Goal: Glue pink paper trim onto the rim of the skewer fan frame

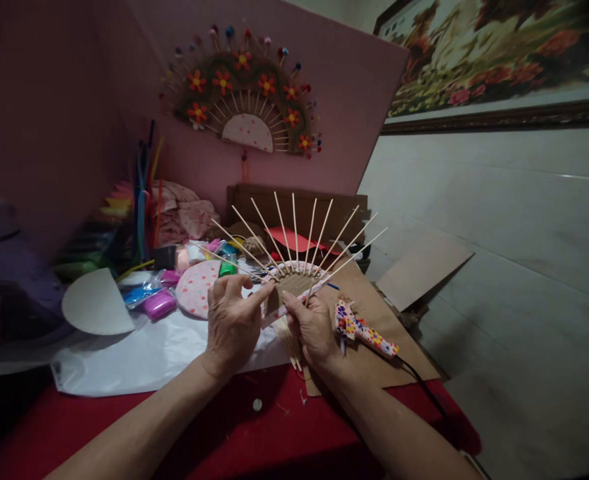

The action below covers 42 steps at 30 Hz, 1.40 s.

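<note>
A half-round cardboard piece [294, 293] with a pale spotted rim is held up in front of me. Several thin wooden sticks [295, 230] fan outward from its curved edge. My right hand [317, 330] grips the lower right of the piece, thumb on the cardboard face. At its left end, my left hand [234, 323] has its fingers bent and a digit pressed on the cardboard beside the lowest sticks; its other fingertips are partly hidden. Below the hands lies a bundle of loose sticks [289, 343].
A flower-patterned glue gun [364, 330] with a black cord rests on a brown cardboard sheet [399, 360] at right. Leftward are a white half-circle [98, 303], a spotted half-circle [194, 287] and bagged coloured clay [159, 303]. A finished fan decoration [244, 100] hangs on the pink board behind.
</note>
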Motion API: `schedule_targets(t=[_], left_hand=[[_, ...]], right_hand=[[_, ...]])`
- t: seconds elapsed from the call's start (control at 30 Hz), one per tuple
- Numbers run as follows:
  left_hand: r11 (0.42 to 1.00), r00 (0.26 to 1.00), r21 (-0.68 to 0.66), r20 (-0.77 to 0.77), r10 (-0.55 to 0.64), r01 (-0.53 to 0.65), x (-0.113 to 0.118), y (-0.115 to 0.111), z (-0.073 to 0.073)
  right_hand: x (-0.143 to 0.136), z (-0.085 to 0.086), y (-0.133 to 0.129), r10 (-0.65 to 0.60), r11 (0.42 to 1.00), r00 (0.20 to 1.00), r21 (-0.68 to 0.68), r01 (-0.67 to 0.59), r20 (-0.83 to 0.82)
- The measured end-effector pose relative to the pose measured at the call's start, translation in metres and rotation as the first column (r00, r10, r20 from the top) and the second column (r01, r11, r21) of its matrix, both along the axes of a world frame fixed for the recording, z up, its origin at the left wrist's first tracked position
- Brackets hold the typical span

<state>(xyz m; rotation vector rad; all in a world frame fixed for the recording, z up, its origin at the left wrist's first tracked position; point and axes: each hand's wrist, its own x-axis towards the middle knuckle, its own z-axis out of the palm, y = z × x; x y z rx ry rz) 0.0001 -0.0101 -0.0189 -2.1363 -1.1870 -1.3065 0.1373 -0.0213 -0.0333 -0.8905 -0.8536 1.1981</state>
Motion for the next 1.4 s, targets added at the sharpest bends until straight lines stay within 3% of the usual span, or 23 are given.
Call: schedule_targets(t=[0.47, 1.4], left_hand=[[0.98, 0.968, -0.095, 0.2, -0.152, 0.173, 0.0004, 0.001, 0.0002], [0.992, 0.977, -0.032, 0.18, -0.114, 0.122, -0.002, 0.0029, 0.0039]], right_hand=[[0.0001, 0.0064, -0.0029, 0.02, 1.0, 1.0, 0.001, -0.02, 0.021], [0.001, 0.0046, -0.0012, 0.006, 0.999, 1.0, 0.038, -0.005, -0.026]])
